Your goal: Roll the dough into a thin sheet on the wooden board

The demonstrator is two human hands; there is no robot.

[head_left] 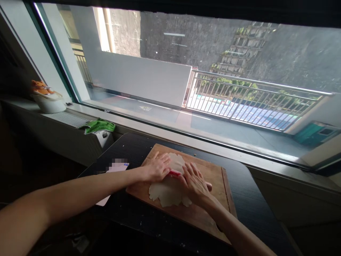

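Observation:
A rolling pin lies across a thin, ragged-edged sheet of pale dough (166, 193) on a wooden board (213, 170). Of the rolling pin (175, 173), a red middle stretch shows between my hands, and one wooden end sticks out past the right one. My left hand (157, 168) rests palm down over its left part, fingers stretched forward. Over the right part lies my right hand (195, 180), also palm down, with its fingers extended and slightly apart. Both hands press on the pin without wrapping round it. The pin's left end is hidden under my left hand.
The board sits on a black table (119, 217) with small pale crumbs. A phone (106, 201) lies left of the board, partly behind my left forearm. A green cloth (99, 126) and a white container (50, 101) rest on the ledge by the large window.

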